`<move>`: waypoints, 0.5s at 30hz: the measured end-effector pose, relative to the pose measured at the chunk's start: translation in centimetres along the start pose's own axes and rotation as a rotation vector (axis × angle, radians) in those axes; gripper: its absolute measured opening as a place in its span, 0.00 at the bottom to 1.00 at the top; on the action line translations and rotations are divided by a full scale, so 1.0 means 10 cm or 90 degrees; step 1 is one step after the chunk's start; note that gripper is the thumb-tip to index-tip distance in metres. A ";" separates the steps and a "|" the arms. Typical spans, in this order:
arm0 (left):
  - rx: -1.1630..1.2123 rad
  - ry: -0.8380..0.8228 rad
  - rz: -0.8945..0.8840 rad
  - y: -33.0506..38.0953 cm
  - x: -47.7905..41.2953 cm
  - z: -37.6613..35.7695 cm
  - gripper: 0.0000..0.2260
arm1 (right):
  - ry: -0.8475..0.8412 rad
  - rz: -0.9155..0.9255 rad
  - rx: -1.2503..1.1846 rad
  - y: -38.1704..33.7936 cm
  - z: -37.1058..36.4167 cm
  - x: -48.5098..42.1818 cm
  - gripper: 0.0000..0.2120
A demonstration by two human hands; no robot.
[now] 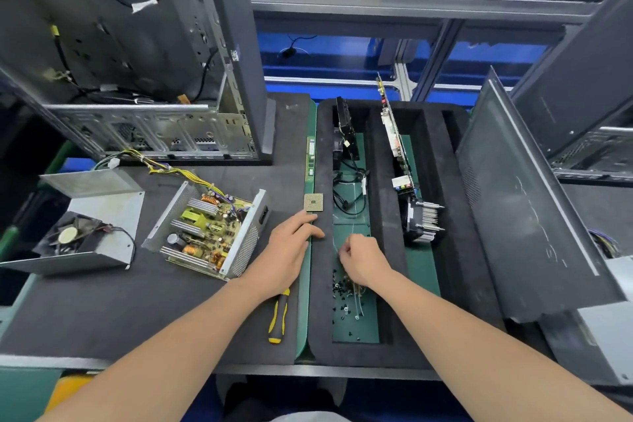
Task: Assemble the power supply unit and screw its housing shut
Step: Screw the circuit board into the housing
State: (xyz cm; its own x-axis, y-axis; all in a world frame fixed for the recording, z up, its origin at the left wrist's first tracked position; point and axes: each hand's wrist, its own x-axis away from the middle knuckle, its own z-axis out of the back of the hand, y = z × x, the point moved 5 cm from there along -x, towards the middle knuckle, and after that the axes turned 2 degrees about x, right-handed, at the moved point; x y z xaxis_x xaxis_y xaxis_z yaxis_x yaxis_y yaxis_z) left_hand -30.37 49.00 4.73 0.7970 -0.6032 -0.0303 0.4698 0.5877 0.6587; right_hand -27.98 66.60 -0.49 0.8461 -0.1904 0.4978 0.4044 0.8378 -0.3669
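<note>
The open power supply base (209, 226) lies on the dark mat, circuit board up, with yellow wires trailing back left. Its metal cover (99, 233), with the fan inside, rests to the left. A yellow-and-black screwdriver (278, 317) lies near the mat's right edge, partly under my left wrist. My left hand (287, 250) rests flat with straight fingers on the mat edge. My right hand (363, 260) hovers over the foam tray's slot with fingers curled; whether they pinch a screw is hidden. Several small black screws (342, 291) lie scattered in that slot.
An open computer case (137, 79) stands at the back left. A CPU chip (313, 202) and a memory stick (310, 159) lie by the black foam tray (387, 349), which holds cables, a card and a heatsink cooler (421, 219). A side panel (524, 202) leans at right.
</note>
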 end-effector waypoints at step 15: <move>0.048 0.032 0.047 0.17 -0.05 0.13 0.12 | 0.015 0.094 -0.417 -0.24 0.41 0.17 0.06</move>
State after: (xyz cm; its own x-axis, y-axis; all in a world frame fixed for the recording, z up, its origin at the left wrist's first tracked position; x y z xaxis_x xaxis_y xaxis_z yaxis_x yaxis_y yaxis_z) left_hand -30.51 49.62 6.88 0.8475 -0.5305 -0.0163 0.3807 0.5862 0.7151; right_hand -28.96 66.34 4.43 0.9132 -0.1149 0.3909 0.4044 0.3734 -0.8349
